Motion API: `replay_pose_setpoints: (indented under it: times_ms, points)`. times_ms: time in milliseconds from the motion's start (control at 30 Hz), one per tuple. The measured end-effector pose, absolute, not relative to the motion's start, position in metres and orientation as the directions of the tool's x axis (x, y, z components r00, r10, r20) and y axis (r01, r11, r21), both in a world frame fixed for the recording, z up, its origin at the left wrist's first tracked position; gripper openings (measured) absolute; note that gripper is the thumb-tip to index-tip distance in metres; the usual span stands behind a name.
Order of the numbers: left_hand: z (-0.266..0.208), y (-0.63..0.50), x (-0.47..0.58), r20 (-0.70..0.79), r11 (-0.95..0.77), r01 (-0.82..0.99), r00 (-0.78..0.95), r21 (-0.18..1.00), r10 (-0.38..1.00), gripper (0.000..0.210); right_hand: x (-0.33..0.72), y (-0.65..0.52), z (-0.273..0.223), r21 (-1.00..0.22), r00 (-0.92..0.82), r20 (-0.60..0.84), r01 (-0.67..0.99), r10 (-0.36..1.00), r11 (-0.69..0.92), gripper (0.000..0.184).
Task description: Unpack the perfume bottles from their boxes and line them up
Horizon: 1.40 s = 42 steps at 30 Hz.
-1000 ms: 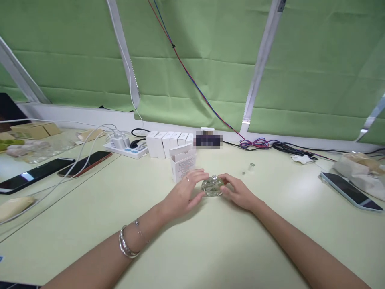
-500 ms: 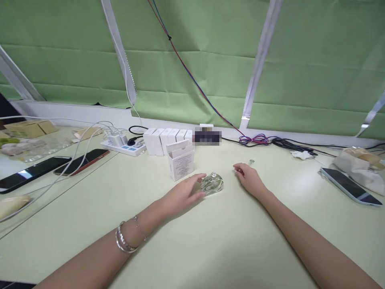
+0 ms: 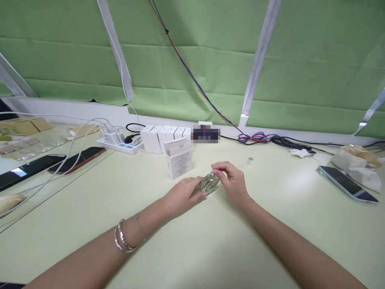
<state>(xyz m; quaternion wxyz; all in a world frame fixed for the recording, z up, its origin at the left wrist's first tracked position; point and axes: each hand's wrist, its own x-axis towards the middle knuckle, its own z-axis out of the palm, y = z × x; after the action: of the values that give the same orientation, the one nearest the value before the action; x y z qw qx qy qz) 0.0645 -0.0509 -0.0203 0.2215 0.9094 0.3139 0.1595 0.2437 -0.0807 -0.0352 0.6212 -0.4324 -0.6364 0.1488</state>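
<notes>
A rounded clear glass perfume bottle [image 3: 210, 184] stands on the table. My left hand [image 3: 185, 196] holds it by its left side, thumb in front and fingers behind. From the right, my right hand [image 3: 233, 181] has its thumb and fingertips closed around the bottle's small top, which they mostly hide. Behind my right hand a small clear cap [image 3: 250, 161] rests on the table. An opened white carton [image 3: 179, 161] with printed text stands just behind my left hand, its flap raised.
A row of white boxes [image 3: 150, 140] stands at the back beside a power strip [image 3: 122, 145] with plugged-in chargers. Phones [image 3: 77, 159] and white cables lie at left. Another phone [image 3: 348, 184] lies at right near a pale cloth pouch [image 3: 355, 164]. Bundled black cables [image 3: 290, 145] run along the back.
My right hand has moved left from beside the cap to the top of the perfume bottle and closed on it. My left hand has stayed on the bottle's left side.
</notes>
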Motion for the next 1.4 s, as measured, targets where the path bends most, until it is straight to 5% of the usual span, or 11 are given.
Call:
replay_pose_setpoints:
  times_ms: [433, 1100, 1400]
  points:
    - [-0.021, -0.050, 0.064, 0.149, -0.729, 0.504, 0.767, 0.462, 0.624, 0.014, 0.258, -0.081, -0.028, -0.487, -0.125, 0.768, 0.524, 0.628, 0.699, 0.019]
    - [-0.021, -0.050, 0.065, 0.142, -0.720, 0.506, 0.764, 0.474, 0.630, 0.016, 0.257, -0.084, -0.024, -0.583, -0.081, 0.704, 0.502, 0.705, 0.640, 0.011]
    - [-0.019, -0.052, 0.065, 0.132, -0.718, 0.517, 0.762, 0.466, 0.634, 0.015, 0.267, -0.084, -0.012, -0.549, -0.215, 0.639, 0.545, 0.738, 0.634, 0.013]
